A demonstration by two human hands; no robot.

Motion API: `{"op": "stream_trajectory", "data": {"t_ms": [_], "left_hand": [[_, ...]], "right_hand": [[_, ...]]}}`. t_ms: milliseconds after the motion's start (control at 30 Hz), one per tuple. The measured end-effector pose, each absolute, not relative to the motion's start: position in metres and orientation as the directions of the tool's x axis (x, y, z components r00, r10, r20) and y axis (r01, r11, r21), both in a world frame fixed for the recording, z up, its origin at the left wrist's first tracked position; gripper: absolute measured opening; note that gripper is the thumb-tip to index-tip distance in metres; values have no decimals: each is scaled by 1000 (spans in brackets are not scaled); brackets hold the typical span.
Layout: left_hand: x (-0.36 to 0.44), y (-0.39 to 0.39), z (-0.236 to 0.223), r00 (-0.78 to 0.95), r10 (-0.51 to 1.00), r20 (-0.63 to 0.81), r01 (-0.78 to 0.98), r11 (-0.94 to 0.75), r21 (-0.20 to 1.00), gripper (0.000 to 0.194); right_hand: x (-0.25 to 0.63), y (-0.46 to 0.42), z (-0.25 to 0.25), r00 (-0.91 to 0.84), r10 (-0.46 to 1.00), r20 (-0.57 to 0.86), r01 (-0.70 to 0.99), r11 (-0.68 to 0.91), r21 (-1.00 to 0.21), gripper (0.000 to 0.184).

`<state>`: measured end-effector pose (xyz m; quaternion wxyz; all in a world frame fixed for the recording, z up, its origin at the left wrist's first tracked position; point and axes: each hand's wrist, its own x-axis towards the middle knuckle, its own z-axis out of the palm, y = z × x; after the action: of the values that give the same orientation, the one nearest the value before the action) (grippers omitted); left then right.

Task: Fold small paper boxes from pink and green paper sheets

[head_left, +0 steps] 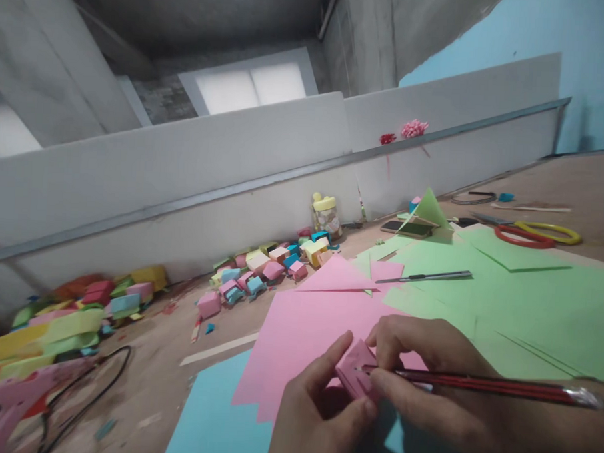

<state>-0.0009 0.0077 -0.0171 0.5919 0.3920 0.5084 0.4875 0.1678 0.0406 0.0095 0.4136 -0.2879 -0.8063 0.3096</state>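
Note:
My left hand grips a small pink folded-paper box between thumb and forefinger, one face turned towards me. Between the fingers of my right hand is a red and black striped pencil, its point touching or very near that face; which of the two I cannot tell. Part of the box is hidden by the fingers of both hands. Beneath and behind my hands lie pink paper sheets and blue paper. Green paper sheets spread out to the right.
A grey-handled craft knife lies across the paper, with scissors and a phone farther back. Many small folded-paper boxes stand near the wall beside a lidded jar. On the left are a pink glue gun and larger paper pieces.

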Motion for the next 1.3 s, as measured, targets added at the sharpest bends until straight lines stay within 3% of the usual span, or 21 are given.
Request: {"op": "stream_trajectory", "data": {"t_ms": [233,867,1300], "left_hand": [[-1,10,-24,15,975,-221,-155,221,963,93],[0,7,-15,7,978,-209,-166,207,964,92],[0,10,-22,48,979,-196,-139,201,970,91]], "right_hand": [[165,46,3,-527,664,531,204,705,-680,20],[168,44,8,-571,714,406,117,560,-820,21],[163,51,-1,-575,646,502,147,685,-714,25]]}}
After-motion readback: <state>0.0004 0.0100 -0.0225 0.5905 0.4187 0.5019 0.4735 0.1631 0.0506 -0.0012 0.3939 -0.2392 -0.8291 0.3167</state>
